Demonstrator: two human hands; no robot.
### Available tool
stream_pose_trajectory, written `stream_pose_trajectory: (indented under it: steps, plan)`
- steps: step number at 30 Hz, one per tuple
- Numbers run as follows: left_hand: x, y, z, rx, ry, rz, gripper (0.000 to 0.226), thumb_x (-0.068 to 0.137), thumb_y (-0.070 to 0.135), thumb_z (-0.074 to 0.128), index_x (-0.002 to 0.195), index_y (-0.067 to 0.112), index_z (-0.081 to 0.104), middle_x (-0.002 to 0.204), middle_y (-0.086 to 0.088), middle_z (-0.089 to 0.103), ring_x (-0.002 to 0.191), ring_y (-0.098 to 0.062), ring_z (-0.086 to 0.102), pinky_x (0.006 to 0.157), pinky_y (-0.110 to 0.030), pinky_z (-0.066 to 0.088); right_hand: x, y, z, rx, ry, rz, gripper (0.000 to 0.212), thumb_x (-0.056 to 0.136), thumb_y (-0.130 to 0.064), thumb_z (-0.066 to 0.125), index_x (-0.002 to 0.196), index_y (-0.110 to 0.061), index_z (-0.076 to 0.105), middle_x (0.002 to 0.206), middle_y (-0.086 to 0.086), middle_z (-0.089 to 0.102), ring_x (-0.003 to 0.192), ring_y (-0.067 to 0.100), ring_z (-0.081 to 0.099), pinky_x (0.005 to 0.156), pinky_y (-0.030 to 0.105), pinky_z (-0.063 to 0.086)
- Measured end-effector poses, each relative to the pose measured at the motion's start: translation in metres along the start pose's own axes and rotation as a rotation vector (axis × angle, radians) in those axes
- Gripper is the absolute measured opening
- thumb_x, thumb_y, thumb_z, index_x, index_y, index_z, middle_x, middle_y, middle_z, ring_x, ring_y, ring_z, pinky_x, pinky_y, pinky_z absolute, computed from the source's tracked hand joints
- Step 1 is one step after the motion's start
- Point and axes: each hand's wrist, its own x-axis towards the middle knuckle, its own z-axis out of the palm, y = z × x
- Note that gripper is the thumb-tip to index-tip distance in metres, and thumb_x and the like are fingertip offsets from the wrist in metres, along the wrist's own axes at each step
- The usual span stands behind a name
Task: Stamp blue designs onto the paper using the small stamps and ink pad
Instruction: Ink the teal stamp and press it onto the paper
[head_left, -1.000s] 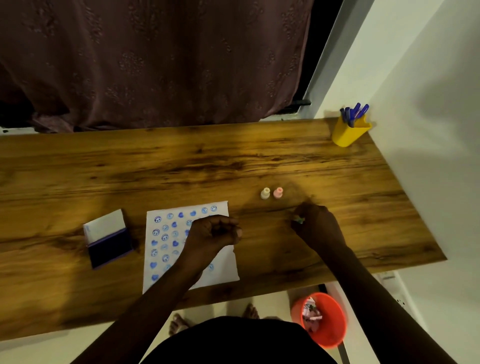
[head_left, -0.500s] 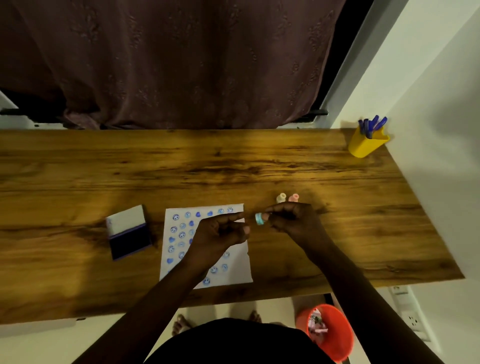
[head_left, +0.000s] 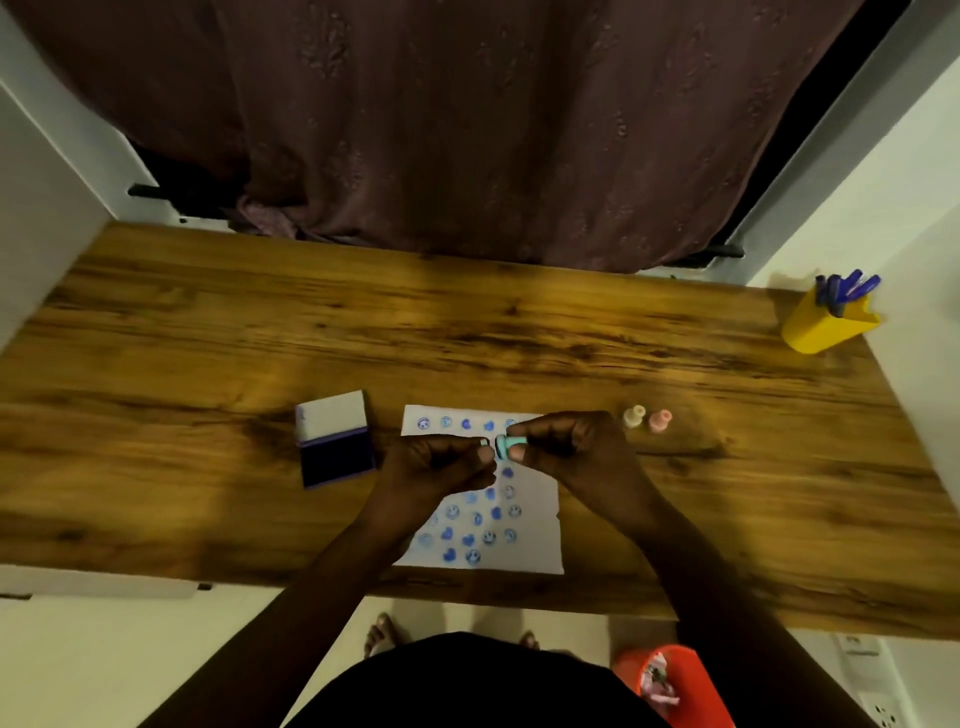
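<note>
Most of the paper (head_left: 540, 540) is already stamped blue, and above it a teal stamp (head_left: 506, 446) is pinched between right hand (head_left: 563, 447) and left hand (head_left: 441, 467), un-inked.

Both hands pinching teal stamp (head_left: 508, 445) over paper (head_left: 535, 519), wooden table (head_left: 208, 338)

No legible text anywhere.
</note>
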Motion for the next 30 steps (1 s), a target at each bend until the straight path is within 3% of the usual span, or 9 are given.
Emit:
stream_pose_trajectory:
  steps: [3, 6, 10, 14, 19, 26, 30]
  plan:
    - [-0.003, 0.000, -0.021, -0.020, 0.048, -0.005, 0.021, 0.090, 0.009, 0.078, 0.110, 0.002, 0.080, 0.107, -0.016, 0.082, 0.101, -0.034, 0.079, 0.091, -0.042, 0.064, 0.010, -0.004, 0.011, -0.052, 0.021, 0.007, 0.024, 0.083, -0.021, 0.086, 0.106, -0.019, 0.083, 0.102, -0.008, 0.082, 0.092, 0.005, 0.078, 0.082, 0.027, 0.063]
    - [-0.010, 0.003, -0.046, -0.005, 0.120, 0.013, 0.021, 0.087, 0.019, 0.080, 0.107, 0.011, 0.082, 0.106, -0.011, 0.083, 0.099, -0.029, 0.080, 0.090, -0.039, 0.065, 0.022, -0.009, 0.034, -0.121, -0.015, -0.015, 0.022, 0.084, -0.026, 0.084, 0.106, -0.022, 0.082, 0.100, -0.012, 0.081, 0.090, -0.001, 0.076, 0.078, 0.021, 0.061]
    - [-0.016, 0.007, -0.080, -0.112, 0.257, 0.073, 0.017, 0.083, 0.020, 0.080, 0.100, 0.023, 0.082, 0.109, -0.012, 0.081, 0.104, -0.030, 0.078, 0.088, -0.041, 0.064, 0.038, -0.019, 0.072, -0.161, -0.073, -0.032, 0.025, 0.085, -0.023, 0.084, 0.109, -0.024, 0.080, 0.106, -0.012, 0.079, 0.095, -0.001, 0.074, 0.084, 0.020, 0.060]
    - [-0.020, 0.006, -0.118, -0.123, 0.348, 0.093, 0.017, 0.092, 0.018, 0.076, 0.107, 0.011, 0.079, 0.109, -0.014, 0.081, 0.103, -0.032, 0.078, 0.084, -0.037, 0.065, 0.058, -0.029, 0.114, -0.358, -0.156, -0.165, 0.027, 0.088, -0.014, 0.078, 0.114, -0.021, 0.078, 0.115, -0.006, 0.075, 0.099, 0.002, 0.068, 0.083, 0.008, 0.050]
    - [-0.025, 0.003, -0.149, -0.102, 0.410, 0.106, 0.019, 0.091, 0.026, 0.078, 0.106, 0.014, 0.080, 0.109, -0.012, 0.081, 0.102, -0.031, 0.079, 0.083, -0.034, 0.065, 0.078, -0.037, 0.159, -0.527, -0.238, -0.228, 0.026, 0.091, -0.017, 0.073, 0.117, -0.016, 0.075, 0.113, 0.003, 0.076, 0.101, 0.019, 0.070, 0.084, 0.031, 0.057]
    - [-0.030, -0.002, -0.172, -0.094, 0.423, 0.109, 0.025, 0.090, 0.028, 0.079, 0.111, 0.015, 0.079, 0.109, -0.011, 0.081, 0.102, -0.029, 0.079, 0.082, -0.032, 0.064, 0.093, -0.034, 0.190, -0.709, -0.263, -0.208, 0.020, 0.091, -0.012, 0.070, 0.110, -0.017, 0.073, 0.110, 0.006, 0.074, 0.102, 0.024, 0.069, 0.082, 0.034, 0.055]
    - [-0.031, -0.003, -0.178, -0.116, 0.437, 0.090, 0.021, 0.091, 0.020, 0.079, 0.110, 0.013, 0.080, 0.107, -0.011, 0.082, 0.100, -0.028, 0.079, 0.081, -0.030, 0.064, 0.094, -0.029, 0.199, -0.781, -0.276, -0.207, 0.018, 0.091, -0.013, 0.069, 0.109, -0.017, 0.072, 0.109, 0.008, 0.073, 0.104, 0.026, 0.068, 0.076, 0.029, 0.047]
